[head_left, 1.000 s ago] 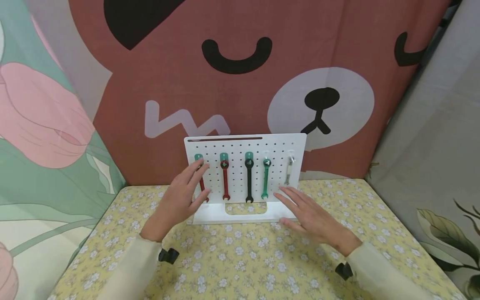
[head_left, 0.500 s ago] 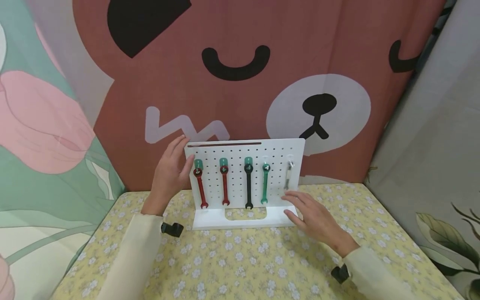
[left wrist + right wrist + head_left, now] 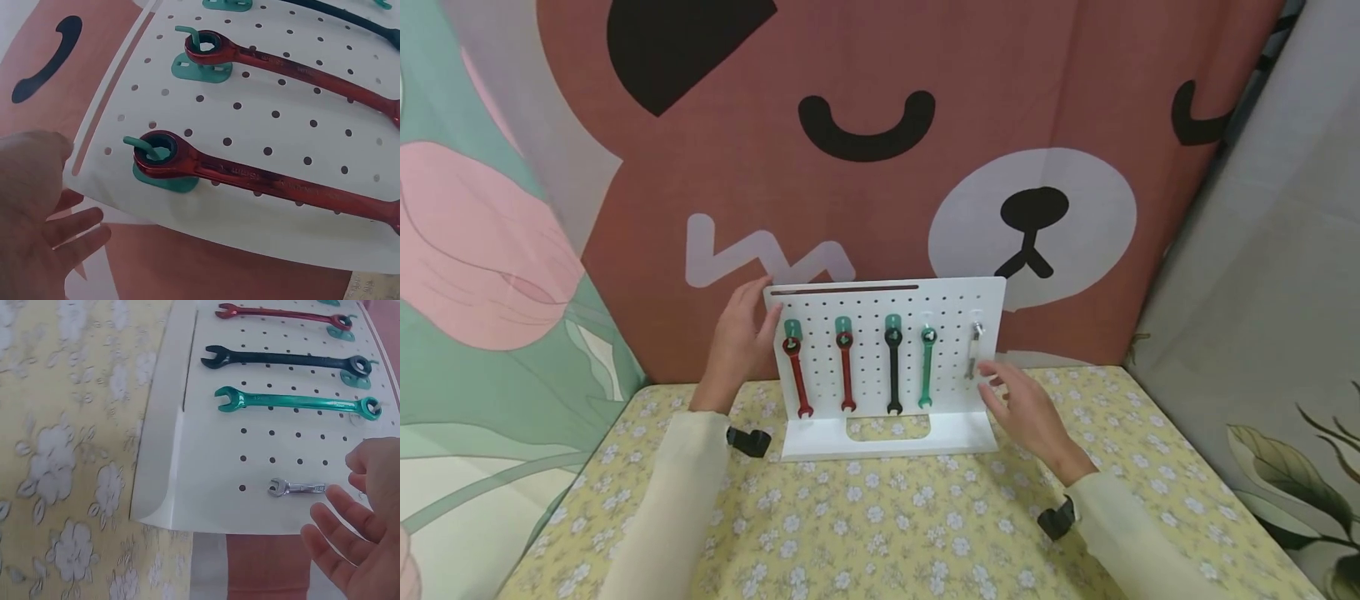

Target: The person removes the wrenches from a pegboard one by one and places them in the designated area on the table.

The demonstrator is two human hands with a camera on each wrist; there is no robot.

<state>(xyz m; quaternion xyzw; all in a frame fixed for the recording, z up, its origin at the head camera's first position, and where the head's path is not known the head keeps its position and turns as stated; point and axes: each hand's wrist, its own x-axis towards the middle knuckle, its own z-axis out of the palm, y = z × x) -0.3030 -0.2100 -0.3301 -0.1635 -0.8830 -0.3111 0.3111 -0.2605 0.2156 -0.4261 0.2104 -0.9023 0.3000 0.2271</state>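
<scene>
A white pegboard (image 3: 871, 387) stands upright on its base, bearing several hanging combination wrenches. At its upper left corner my left hand (image 3: 733, 342) holds the edge, thumb in front and fingers behind. Nearest to that hand hangs a red wrench (image 3: 250, 181), its ring end over a green hook; another red wrench (image 3: 300, 72) is beside it. Further right come a black wrench (image 3: 893, 371) and a green wrench (image 3: 294, 401). Beside the small silver wrench (image 3: 300, 487) at the right end, my right hand (image 3: 1024, 408) hovers with loosely bent fingers, holding nothing; it partly hides the wrench's upper end in the right wrist view.
A yellow flowered cloth (image 3: 880, 517) covers the table under the board. Behind it hangs a brown curtain (image 3: 880, 217) with a bear print. Grey printed fabric (image 3: 1247, 333) borders the right side.
My left hand has moved from in front of the leftmost red wrench up to the board's left corner. My right hand has shifted slightly up and right, beside the silver wrench.
</scene>
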